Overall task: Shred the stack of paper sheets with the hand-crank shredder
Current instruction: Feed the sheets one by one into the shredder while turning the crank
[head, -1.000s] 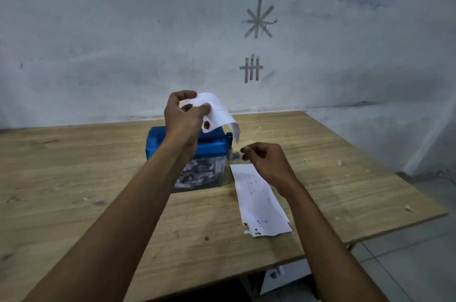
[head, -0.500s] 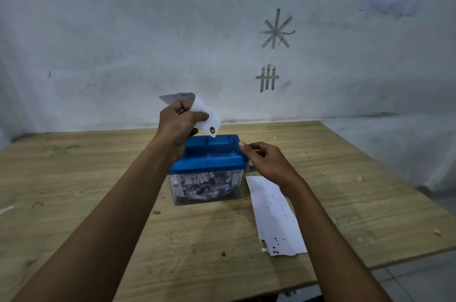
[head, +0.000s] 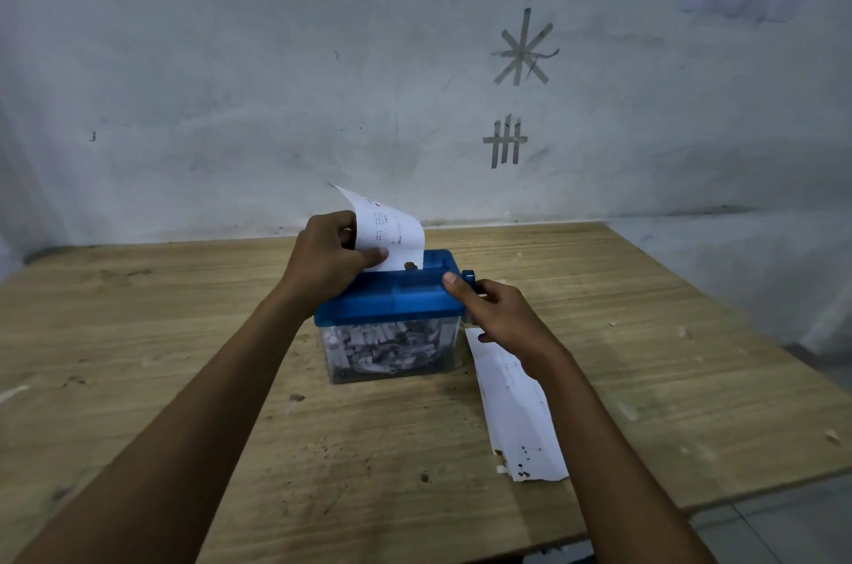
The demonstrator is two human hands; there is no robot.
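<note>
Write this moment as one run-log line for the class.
left hand: holds sheet at shredder slot | right hand: at crank | stack: on table, right of shredder

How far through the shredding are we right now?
Done: the clear bin under the blue shredder already holds plenty of shreds. In hand: the left hand holds one sheet at the top of the shredder, while the right hand is at the crank. Left: more sheets lie on the table beside the shredder.
</note>
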